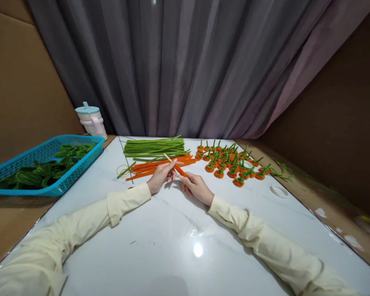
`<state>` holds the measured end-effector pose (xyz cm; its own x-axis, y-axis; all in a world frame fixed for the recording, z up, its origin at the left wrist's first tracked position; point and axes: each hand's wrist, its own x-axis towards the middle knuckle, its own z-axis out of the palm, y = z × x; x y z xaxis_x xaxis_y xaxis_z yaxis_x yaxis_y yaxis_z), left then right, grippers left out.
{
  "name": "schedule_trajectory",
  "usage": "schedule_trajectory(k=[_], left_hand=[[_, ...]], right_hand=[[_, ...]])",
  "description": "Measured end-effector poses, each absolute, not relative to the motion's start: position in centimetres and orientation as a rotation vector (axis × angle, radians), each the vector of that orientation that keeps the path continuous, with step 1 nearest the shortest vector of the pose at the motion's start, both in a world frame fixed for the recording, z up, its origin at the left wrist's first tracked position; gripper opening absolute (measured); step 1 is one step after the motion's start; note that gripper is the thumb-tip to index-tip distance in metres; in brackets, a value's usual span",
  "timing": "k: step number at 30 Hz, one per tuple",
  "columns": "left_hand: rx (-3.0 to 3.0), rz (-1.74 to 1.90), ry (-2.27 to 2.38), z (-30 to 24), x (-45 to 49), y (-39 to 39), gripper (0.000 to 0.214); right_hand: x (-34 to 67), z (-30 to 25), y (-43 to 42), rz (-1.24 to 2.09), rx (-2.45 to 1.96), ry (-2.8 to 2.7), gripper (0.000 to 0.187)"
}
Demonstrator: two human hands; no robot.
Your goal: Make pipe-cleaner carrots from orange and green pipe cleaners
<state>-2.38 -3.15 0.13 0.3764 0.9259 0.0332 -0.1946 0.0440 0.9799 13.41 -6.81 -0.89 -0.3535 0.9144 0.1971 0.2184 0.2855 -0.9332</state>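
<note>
Okay, your left hand (162, 174), fingers closed on a wooden stick (169, 160), your right hand (196, 187), fingers pinching an orange pipe cleaner (181, 170) against the stick, both low over the white surface (172, 230), near the orange pile (156, 166), carrots (231, 164) further right

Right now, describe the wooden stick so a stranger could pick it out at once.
On the white table, look just in front of the heap of orange pipe cleaners, where the left hand and right hand meet. The stick slants up between them, the only pale, smooth rod where everything nearby is fuzzy.
</note>
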Motion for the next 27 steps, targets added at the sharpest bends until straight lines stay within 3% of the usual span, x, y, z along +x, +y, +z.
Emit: schedule_trajectory(k=[27], left_hand=[[1.397, 0.996, 0.794, 0.12, -2.26, -3.68, 0.046]], right_hand=[[13.53, -0.96, -6.74, 1.113, -1.03, -1.784, 0.042]])
